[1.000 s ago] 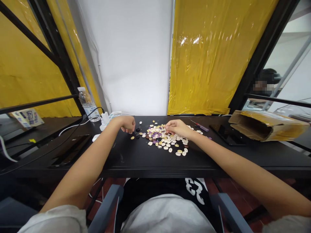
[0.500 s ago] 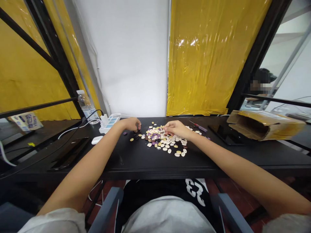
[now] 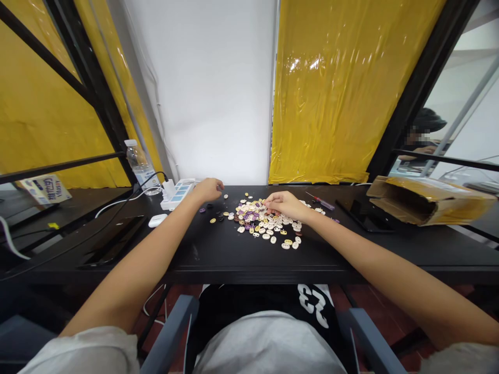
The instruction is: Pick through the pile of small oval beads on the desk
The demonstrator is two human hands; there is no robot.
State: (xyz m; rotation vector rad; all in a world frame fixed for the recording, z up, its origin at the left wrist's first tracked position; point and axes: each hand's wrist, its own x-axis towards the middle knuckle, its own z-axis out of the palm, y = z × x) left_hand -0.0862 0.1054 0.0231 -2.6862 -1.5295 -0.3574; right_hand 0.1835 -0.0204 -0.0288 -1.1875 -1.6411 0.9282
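A loose pile of small oval, button-like pieces point(image 3: 268, 224) in cream, yellow, purple and brown lies on the black table point(image 3: 234, 254). My right hand point(image 3: 286, 205) rests at the pile's back right, thumb and fingers closed together on the pieces; what lies between the fingertips is hidden. My left hand point(image 3: 209, 190) hovers at the table's back, left of the pile, beside the power strip point(image 3: 180, 194). Its fingers curl downward and are partly hidden, so any held piece cannot be made out. Below it lie several dark pieces point(image 3: 220, 216); a pale piece point(image 3: 225, 196) sits just to its right.
A screwdriver point(image 3: 323, 202) and a dark tablet point(image 3: 362, 215) lie right of the pile, beside an open cardboard box point(image 3: 429, 200). At left are a water bottle point(image 3: 142, 169), white earphone case point(image 3: 157, 221), black phone point(image 3: 113, 241) and cables. Another person point(image 3: 424, 130) sits beyond the right frame.
My left hand has moved back and slightly left, away from the dark pieces, uncovering the pale piece near it. My right hand stays at the pile. The camera view has shifted slightly.
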